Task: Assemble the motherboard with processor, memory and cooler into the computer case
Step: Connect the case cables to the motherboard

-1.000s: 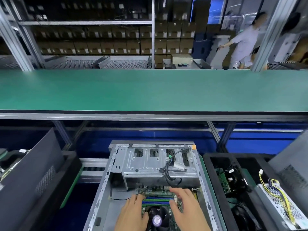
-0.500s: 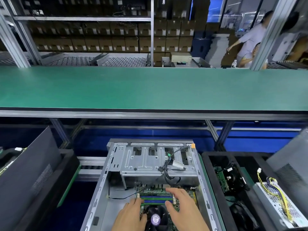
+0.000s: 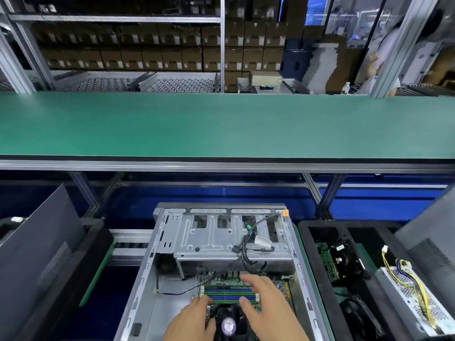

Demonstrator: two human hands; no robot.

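An open silver computer case (image 3: 147,269) lies at bottom centre. Inside it sits the green motherboard (image 3: 283,287) with blue and green memory slots (image 3: 229,294) and a black cooler fan (image 3: 227,324) with a purple centre label. My left hand (image 3: 190,321) rests on the board's left edge beside the fan, fingers loosely curved. My right hand (image 3: 267,303) lies over the board's right side, fingers spread and reaching past the memory slots. A black cable bundle (image 3: 248,247) hangs over the drive cage (image 3: 209,242).
A black tote (image 3: 310,232) at right holds another board with cooler (image 3: 342,262) and a power supply with yellow wires (image 3: 413,294). A dark case panel (image 3: 37,254) leans at left. A green bench top (image 3: 221,124) spans the middle; shelves of boxes and a person stand behind.
The view has tilted down slightly. The motherboard and both hands have slid back out from under the drive cage toward me; the memory slots show more fully.
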